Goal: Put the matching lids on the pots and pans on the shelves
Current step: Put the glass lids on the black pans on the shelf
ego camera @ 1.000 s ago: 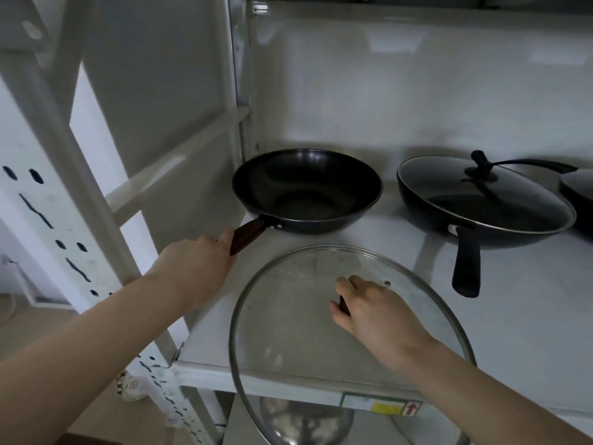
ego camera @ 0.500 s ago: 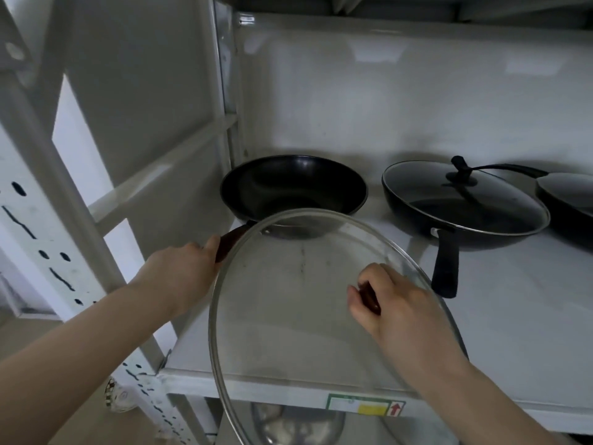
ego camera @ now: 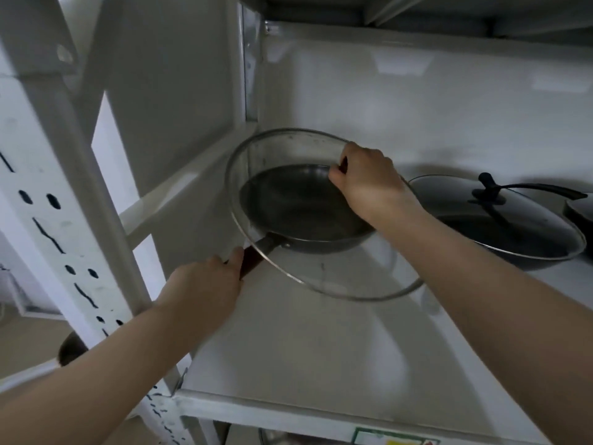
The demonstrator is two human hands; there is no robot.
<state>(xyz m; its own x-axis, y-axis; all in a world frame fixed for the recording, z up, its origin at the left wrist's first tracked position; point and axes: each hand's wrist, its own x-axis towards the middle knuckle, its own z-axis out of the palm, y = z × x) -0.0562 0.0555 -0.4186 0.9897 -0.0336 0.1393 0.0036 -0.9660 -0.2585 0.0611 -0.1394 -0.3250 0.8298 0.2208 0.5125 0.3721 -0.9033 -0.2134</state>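
At the near edge of the shelf [ego camera: 321, 364], toward five o'clock in the view, a sticker [ego camera: 396, 440] shows a red arrow on white beside a yellow patch; any lettering on it is too small to read, and no brand shows on the cookware.

Further in, at about eight o'clock from the wok, the left hand [ego camera: 205, 285] is wrapped around the reddish-brown wooden handle [ego camera: 252, 263] of the black wok [ego camera: 305, 213], its grip closed on it, the thumb lying along the top. The wok sits on the shelf near the back left corner. It looks stiff and fairly heavy, so the handle is the sensible place to steady it.

Over the wok, the right hand [ego camera: 369, 183] pinches the knob of the glass lid [ego camera: 321, 274], its grip closed tight with the fingers curled around the knob, which is mostly hidden. The lid hangs tilted above the wok, its far rim raised toward the back wall and its near rim low, toward six o'clock; whether it touches the wok anywhere cannot be told. Glass with a metal rim is rigid, smooth and breakable, and probably weighty for its size, so the central knob is the proper hold and it wants lowering flat, not dropping.

At three o'clock, well apart, a lidded black pan [ego camera: 500, 226] already wears its cover, with a further dark pan [ego camera: 580, 213] just behind at the frame edge.
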